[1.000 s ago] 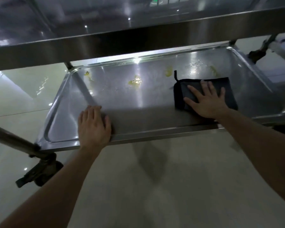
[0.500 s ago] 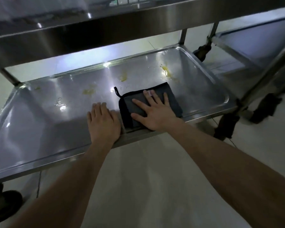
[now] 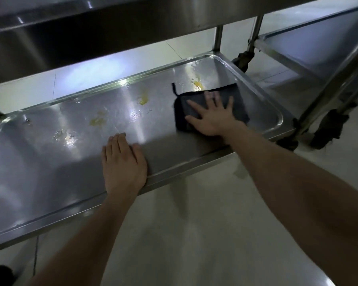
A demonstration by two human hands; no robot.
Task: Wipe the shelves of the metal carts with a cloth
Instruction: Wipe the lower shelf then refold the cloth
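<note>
right hand (image 3: 212, 118): fingers spread, pressing dark cloth (image 3: 239, 104) flat for full contact
left hand (image 3: 123, 162): flat, bracing lower shelf (image 3: 39, 162) steady

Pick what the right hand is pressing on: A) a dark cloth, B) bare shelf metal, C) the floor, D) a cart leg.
A: the right hand lies flat with spread fingers on the dark cloth on the shelf, while the left hand rests on bare metal.

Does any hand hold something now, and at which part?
Nothing is gripped. The right hand presses flat on the middle of the dark cloth; the left hand rests flat on the shelf near its front rim.
</note>
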